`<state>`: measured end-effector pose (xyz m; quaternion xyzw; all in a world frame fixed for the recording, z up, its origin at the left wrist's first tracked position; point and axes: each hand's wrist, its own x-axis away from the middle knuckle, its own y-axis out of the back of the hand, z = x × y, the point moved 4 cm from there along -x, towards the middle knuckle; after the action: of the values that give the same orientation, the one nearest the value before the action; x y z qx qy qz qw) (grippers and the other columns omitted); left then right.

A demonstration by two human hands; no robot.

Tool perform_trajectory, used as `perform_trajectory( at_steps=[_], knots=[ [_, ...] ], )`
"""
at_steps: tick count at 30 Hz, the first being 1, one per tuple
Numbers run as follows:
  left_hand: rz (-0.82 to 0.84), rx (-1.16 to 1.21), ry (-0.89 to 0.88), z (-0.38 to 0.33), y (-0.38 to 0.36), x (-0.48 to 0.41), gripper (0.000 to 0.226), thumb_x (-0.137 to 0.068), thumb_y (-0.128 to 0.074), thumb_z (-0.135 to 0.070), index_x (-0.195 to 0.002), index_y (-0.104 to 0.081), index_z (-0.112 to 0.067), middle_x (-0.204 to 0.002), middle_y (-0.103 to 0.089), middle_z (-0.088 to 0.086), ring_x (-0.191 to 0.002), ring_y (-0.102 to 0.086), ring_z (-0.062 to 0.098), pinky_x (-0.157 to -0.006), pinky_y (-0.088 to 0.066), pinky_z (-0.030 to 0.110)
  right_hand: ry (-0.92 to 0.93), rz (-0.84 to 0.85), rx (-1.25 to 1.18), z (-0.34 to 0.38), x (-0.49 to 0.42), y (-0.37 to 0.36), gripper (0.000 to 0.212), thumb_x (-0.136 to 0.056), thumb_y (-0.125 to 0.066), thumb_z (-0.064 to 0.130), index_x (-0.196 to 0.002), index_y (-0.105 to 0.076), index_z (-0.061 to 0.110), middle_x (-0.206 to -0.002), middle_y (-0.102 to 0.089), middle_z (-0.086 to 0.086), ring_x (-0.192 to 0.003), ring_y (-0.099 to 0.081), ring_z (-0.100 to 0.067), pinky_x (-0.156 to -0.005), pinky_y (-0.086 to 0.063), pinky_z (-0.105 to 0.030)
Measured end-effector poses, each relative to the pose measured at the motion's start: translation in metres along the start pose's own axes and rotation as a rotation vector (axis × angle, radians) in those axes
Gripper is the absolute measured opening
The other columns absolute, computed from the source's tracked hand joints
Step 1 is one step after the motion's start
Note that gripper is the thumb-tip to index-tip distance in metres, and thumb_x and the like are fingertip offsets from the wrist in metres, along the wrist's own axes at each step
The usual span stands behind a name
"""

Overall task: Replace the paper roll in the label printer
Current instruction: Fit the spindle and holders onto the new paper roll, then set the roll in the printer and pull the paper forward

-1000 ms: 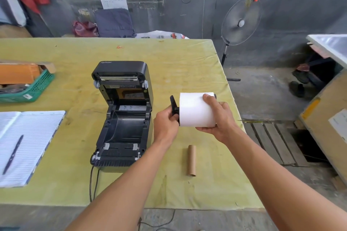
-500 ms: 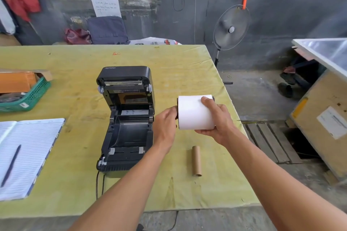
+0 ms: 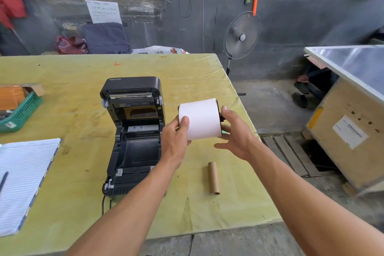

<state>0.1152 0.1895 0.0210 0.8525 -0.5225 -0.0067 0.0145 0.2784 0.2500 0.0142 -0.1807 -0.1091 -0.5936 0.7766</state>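
lid of the label printer (image 3: 133, 131) up, paper bay bare and black inside, no roll seated. spent cardboard core (image 3: 214, 178) lying flat on the yellow table (image 3: 62, 81), right of the printer and nearer the table's front edge, so by the look of it the old roll already out. fresh white paper roll (image 3: 200, 118) held in the air just right of the printer's open bay, lying sideways, with black spindle ends poking out at both flanks, so seemingly threaded onto its holder. left to do, as a judgement: lowering the roll into the bay, feeding the paper end forward, shutting the lid.

left hand (image 3: 176, 141) curled around the roll's printer-side end, thumb pressed on the white face, fingers hidden behind; a firm hold. right hand (image 3: 234, 137) at the end farthest from the printer, loosely spread, thumb tip by the black spindle stub and the other fingers cupped below; touching or only steadying, hard to tell. notebook and green basket well left of the printer, untouched.
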Motion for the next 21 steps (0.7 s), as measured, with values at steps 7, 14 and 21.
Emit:
perform_trajectory(
  at_steps=[7,14,21],
  knots=[
    [0.005,-0.032,0.007,0.006,0.035,-0.006,0.030,-0.101,-0.048,-0.032,-0.118,-0.066,-0.015,-0.100,-0.064,-0.004,-0.092,-0.062,0.014,-0.081,-0.058,0.054,0.159,-0.119,0.192,0.004,-0.001,-0.020,0.010,-0.096,-0.058,0.024,-0.090,-0.063,0.018,-0.091,-0.064,0.001,-0.078,-0.056,-0.015,-0.082,-0.048,-0.036],
    [-0.026,-0.109,-0.056,0.010,0.079,-0.006,0.025,-0.102,-0.047,-0.030,-0.116,-0.064,-0.018,-0.096,-0.061,-0.007,-0.090,-0.060,0.012,-0.079,-0.059,0.051,0.139,-0.134,0.217,-0.004,-0.005,-0.065,0.039,-0.076,-0.066,0.038,-0.084,-0.074,0.001,-0.090,-0.077,-0.014,-0.086,-0.073,-0.029,-0.096,-0.054,-0.051],
    [-0.059,-0.167,-0.016,0.015,0.126,-0.010,0.023,-0.087,-0.047,-0.046,-0.090,-0.065,-0.032,-0.100,-0.063,0.007,-0.093,-0.062,0.022,-0.075,-0.059,0.056,0.161,-0.054,0.352,-0.018,-0.004,-0.115,0.073,-0.062,-0.085,0.054,-0.112,-0.069,0.003,-0.106,-0.074,-0.005,-0.099,-0.070,-0.022,-0.096,-0.054,-0.041]
  ],
)
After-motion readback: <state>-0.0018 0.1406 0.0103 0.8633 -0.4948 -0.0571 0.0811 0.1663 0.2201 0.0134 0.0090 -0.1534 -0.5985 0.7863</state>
